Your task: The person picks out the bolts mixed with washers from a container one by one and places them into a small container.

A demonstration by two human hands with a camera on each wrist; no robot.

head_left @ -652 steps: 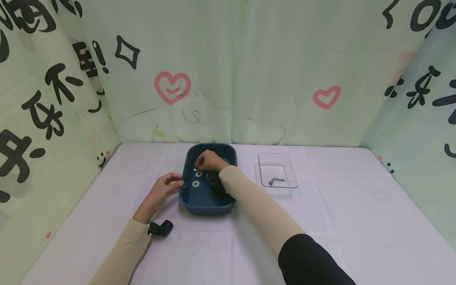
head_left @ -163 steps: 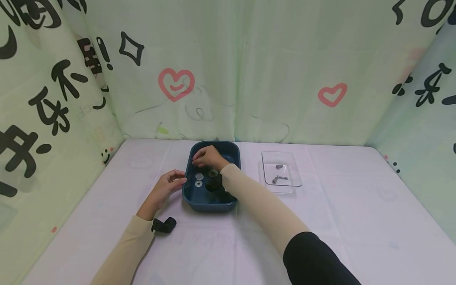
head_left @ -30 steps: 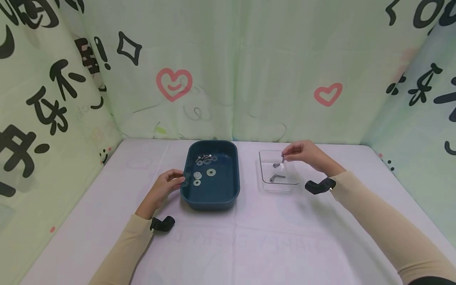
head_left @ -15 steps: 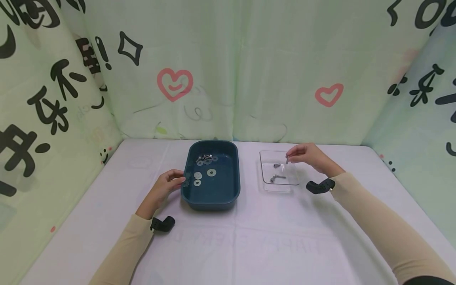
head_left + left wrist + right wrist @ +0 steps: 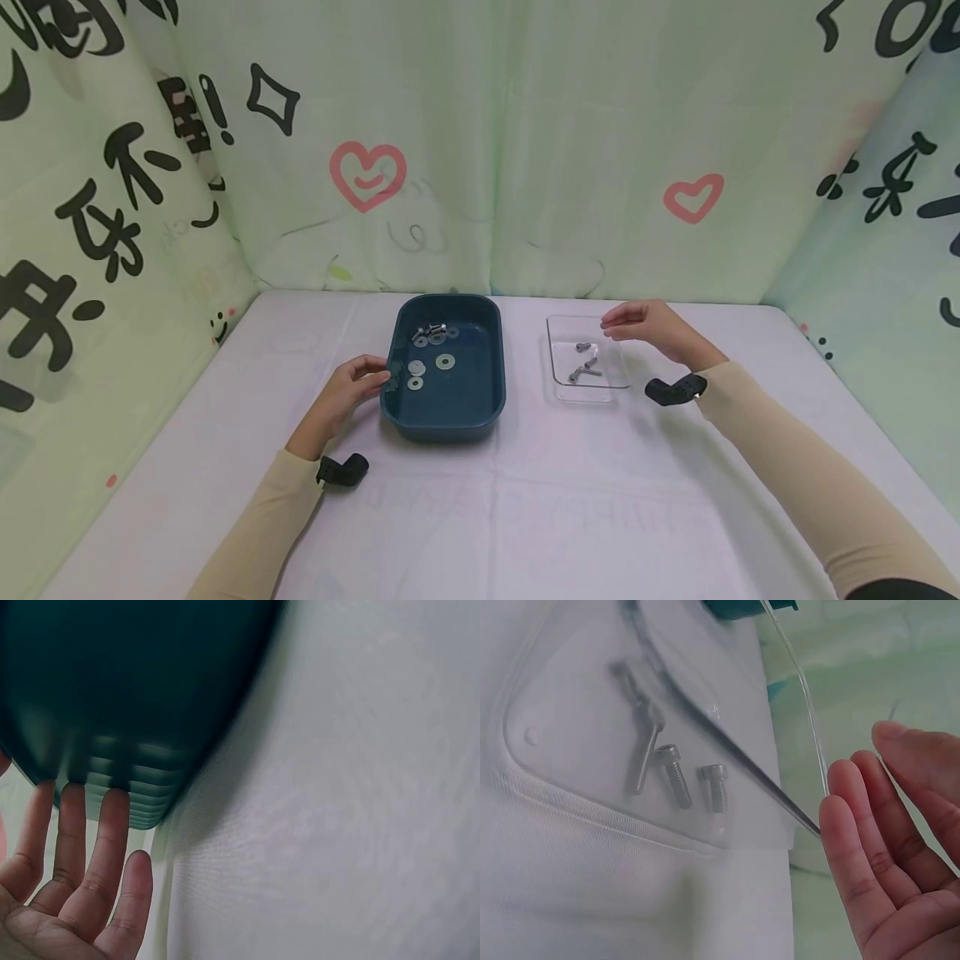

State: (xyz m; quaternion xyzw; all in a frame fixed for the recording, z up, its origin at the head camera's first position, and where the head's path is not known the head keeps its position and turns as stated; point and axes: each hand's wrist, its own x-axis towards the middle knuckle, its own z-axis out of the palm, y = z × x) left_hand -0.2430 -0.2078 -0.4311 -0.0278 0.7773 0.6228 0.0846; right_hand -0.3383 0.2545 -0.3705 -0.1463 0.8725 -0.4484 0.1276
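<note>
A dark blue tray (image 5: 442, 417) holds several washers (image 5: 445, 362) and a small heap of metal screws (image 5: 429, 333) towards its far end. My left hand (image 5: 347, 398) rests at its left rim; the left wrist view shows straight fingers (image 5: 105, 847) touching the tray's outer wall. Over the right edge of a clear plastic box (image 5: 558, 385) hovers my right hand (image 5: 651, 329), its fingers parted with nothing between them. Inside the box, the right wrist view shows two socket-head screws, one a short screw (image 5: 717, 787) and the other a slanted screw (image 5: 675, 776), near longer overlapping metal pieces (image 5: 646, 739).
A white cloth covers the table (image 5: 480, 517). Printed curtains (image 5: 525, 167) stand behind it and on both sides. Each wrist carries a black camera mount, such as the one on the left wrist (image 5: 343, 472).
My right hand came from the tray to the clear box with a screw and has let it go there; the screw now lies beside the others. My left hand stays at the tray.
</note>
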